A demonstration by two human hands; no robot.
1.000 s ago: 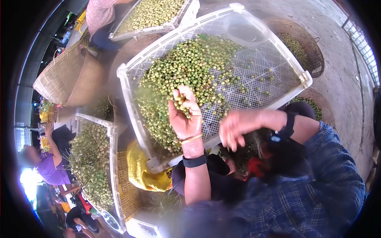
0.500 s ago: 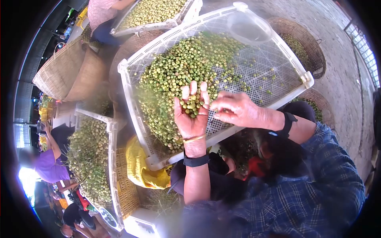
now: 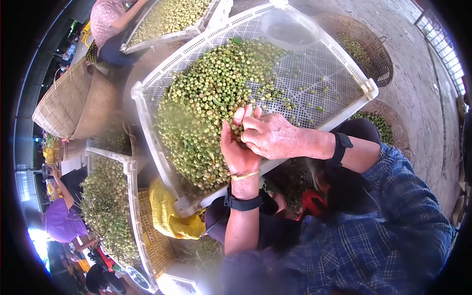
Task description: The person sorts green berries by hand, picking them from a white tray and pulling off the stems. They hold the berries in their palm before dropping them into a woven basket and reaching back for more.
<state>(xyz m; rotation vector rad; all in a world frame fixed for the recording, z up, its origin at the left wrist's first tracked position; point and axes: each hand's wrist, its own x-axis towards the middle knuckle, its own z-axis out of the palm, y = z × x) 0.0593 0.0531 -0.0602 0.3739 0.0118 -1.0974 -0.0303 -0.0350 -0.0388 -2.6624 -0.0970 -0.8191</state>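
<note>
My left hand [image 3: 238,155] is cupped palm up, with several small round green fruits [image 3: 237,132] in it. Over that palm lies my right hand [image 3: 275,135], its fingers curled and pressed together; what they pinch, if anything, is hidden. Both hands are above the near edge of a white perforated plastic tray [image 3: 339,105]. A large heap of the same green fruits [image 3: 211,93], mixed with leaves and stems on its left side, fills the left and middle of the tray. Scattered single fruits lie farther right on the mesh.
A pale round dish [image 3: 290,30] sits at the tray's far corner. Wicker baskets [image 3: 383,54] of fruit stand on the right, taller baskets [image 3: 61,105] on the left. A second tray [image 3: 132,196] holds stemmed fruit, beside a yellow sack [image 3: 169,216]. Other people work at the left.
My right hand has moved left onto the left palm and now covers part of the fruits there. The left fingers have curled in more. The whole view has shifted slightly.
</note>
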